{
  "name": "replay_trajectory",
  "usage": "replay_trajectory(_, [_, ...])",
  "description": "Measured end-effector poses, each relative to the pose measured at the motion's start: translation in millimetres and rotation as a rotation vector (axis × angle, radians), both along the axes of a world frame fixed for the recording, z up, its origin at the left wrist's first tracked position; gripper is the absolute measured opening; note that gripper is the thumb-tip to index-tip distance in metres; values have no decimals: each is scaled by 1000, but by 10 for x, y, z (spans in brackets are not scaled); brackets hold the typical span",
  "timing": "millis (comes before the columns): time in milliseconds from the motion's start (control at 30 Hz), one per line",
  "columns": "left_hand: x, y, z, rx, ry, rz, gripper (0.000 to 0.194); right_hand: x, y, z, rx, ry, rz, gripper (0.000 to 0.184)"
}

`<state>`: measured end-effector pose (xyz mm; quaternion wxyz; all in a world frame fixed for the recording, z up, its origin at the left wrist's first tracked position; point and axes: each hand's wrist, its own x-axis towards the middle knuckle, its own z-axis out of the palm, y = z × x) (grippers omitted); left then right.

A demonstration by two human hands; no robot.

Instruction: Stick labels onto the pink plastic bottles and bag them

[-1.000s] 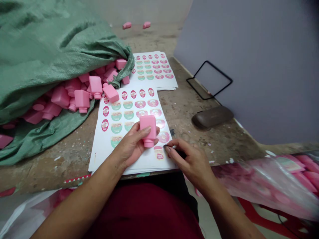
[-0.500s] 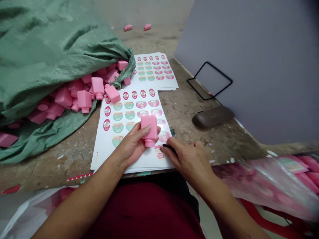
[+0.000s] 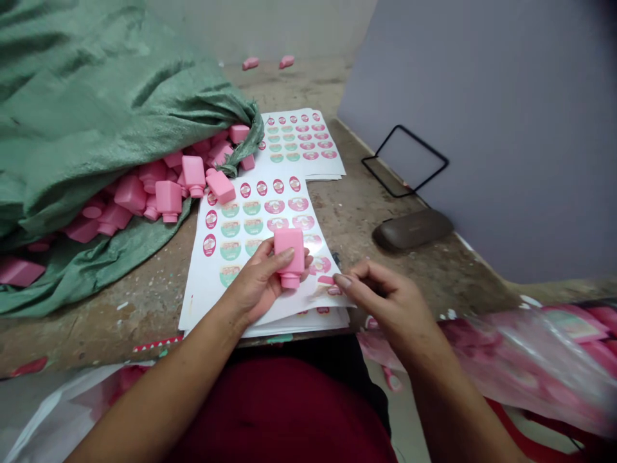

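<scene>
My left hand (image 3: 260, 280) is closed around a pink plastic bottle (image 3: 290, 254), its neck pointing down towards me, above a sheet of stickers (image 3: 202, 299). To the right, my right hand (image 3: 388, 299) pinches the edge of a pink sticker (image 3: 326, 280) at the sheet's lower right. The sticker looks partly lifted, and that corner of the sheet is raised off the ones below. Green, pink and red printed stickers cover the sheet in rows. Whether my right fingers also hold a dark tool cannot be seen.
At the left, a green sack (image 3: 96, 96) spills several pink bottles (image 3: 168, 199) onto the worn table (image 3: 351, 212). Another sticker stack (image 3: 308, 138) lies behind. A brown case (image 3: 412, 229) and black wire frame (image 3: 405, 161) are at right, near a clear bag (image 3: 511, 354) of pink items.
My right hand has moved slightly right and now pinches a sticker's edge; the dark tool seen in it before no longer shows. The sheet's near corner has risen. My left hand keeps the bottle.
</scene>
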<state>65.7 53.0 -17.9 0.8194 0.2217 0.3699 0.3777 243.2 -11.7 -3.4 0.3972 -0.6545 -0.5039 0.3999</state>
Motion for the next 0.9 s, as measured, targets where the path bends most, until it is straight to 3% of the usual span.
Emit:
replay_trajectory(233, [6,-54,42,60,56,-7,50,48,38,235,67,52,-67,28])
replay_trajectory(500, [18,-166,99,88,-38,12,47,-80,168,143,17,51,-30,48])
replay_trajectory(900, [4,-245,146,90,-40,-4,52,-138,235,91,-70,127,-26,55])
